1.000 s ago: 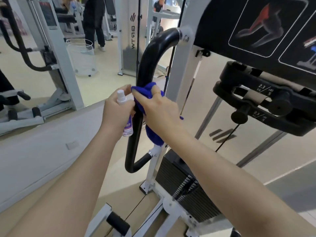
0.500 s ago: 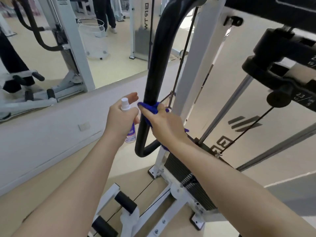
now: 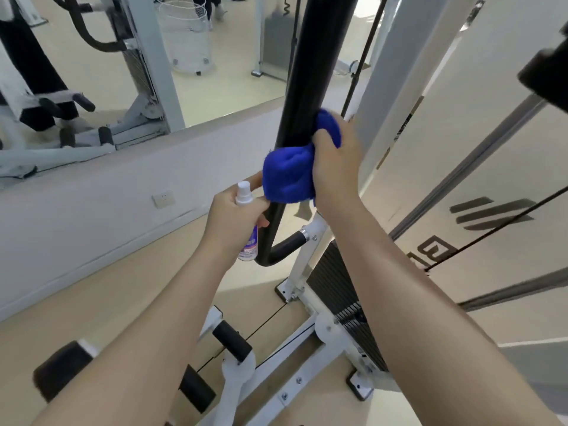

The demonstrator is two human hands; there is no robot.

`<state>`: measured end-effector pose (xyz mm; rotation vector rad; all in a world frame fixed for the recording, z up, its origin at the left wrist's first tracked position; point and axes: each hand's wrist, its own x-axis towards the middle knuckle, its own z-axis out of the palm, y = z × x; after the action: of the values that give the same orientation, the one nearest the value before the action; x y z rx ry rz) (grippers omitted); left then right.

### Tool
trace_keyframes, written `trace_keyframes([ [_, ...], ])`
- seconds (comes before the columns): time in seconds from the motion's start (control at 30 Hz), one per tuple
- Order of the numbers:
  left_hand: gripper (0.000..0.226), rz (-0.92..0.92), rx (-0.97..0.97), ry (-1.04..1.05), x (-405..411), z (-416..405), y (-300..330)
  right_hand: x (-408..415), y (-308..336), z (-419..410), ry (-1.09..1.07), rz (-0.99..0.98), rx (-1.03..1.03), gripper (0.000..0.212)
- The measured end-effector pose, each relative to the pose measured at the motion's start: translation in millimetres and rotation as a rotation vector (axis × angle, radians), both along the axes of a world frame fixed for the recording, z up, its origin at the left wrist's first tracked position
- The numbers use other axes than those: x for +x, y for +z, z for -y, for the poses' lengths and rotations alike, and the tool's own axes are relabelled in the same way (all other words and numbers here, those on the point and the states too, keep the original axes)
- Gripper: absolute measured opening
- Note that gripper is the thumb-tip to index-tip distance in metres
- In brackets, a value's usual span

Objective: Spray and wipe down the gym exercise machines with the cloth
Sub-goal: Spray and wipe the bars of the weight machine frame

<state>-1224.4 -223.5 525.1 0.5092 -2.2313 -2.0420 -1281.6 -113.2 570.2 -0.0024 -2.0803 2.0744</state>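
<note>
Colour reference: machine, cloth, bottle, surroundings

The cloth (image 3: 287,175) is solid royal blue. The padded bar (image 3: 307,72) is plain black; the machine frame (image 3: 310,250) is white with silver bolts. The weight stack (image 3: 344,290) is black with fine horizontal ribbing. The spray bottle (image 3: 247,229) is white with a purple-and-blue label band. The floor (image 3: 92,290) is uniform beige; the wall socket (image 3: 163,198) is white. The wire basket (image 3: 187,32) is white mesh.

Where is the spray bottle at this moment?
In the head view, the spray bottle is gripped upright in the left hand, just left of the black handle bar and below the blue cloth.
</note>
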Motion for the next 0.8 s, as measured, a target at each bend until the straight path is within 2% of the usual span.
trace_keyframes([
  [0.1,0.039,-0.013,0.026,0.006,-0.6,4.6,-18.7,11.3,-57.5,-0.7,0.085,0.171,-0.063,0.03],
  [0.23,0.034,0.048,0.045,0.06,0.1,7.4,-53.0,1.3,-100.7,-5.5,0.146,0.135,0.012,0.035],
  [0.3,0.032,0.112,-0.007,0.067,6.5,7.4,-67.5,11.7,-132.7,-6.5,0.261,0.191,0.19,0.031],
  [0.4,0.036,0.204,-0.08,0.041,15.0,1.0,-90.5,32.1,-202.8,-7.7,0.414,0.325,0.575,0.019],
  [0.47,0.036,0.244,-0.128,0.047,17.0,-1.8,-101.5,29.4,-223.7,-7.9,0.439,0.32,0.865,0.026],
  [0.5,0.037,0.247,-0.126,0.056,17.5,-1.8,-106.2,24.1,-223.2,-8.2,0.416,0.278,0.939,0.03],
  [0.53,0.037,0.25,-0.113,0.068,18.3,-0.9,-112.2,17.8,-221.6,-8.9,0.388,0.24,0.93,0.032],
  [0.63,0.041,0.286,-0.114,0.07,25.8,1.5,-128.8,14.8,-210.9,-12.8,0.41,0.272,0.443,0.029],
  [0.67,0.042,0.293,-0.109,0.067,25.5,2.1,-133.4,15.5,-212.1,-14.8,0.447,0.277,0.348,0.032],
  [0.7,0.044,0.298,-0.104,0.062,23.6,2.7,-137.4,15.8,-220.0,-16.7,0.495,0.272,0.346,0.032],
  [0.73,0.044,0.305,-0.108,0.047,21.6,2.6,-141.2,16.0,-232.1,-18.8,0.529,0.25,0.452,0.03],
  [0.77,0.043,0.304,-0.124,0.025,18.0,2.6,-146.0,13.7,-247.5,-21.9,0.549,0.195,0.661,0.03],
  [0.8,0.042,0.298,-0.137,0.008,15.1,2.3,-150.8,10.4,-262.6,-26.6,0.56,0.152,0.922,0.04],
])
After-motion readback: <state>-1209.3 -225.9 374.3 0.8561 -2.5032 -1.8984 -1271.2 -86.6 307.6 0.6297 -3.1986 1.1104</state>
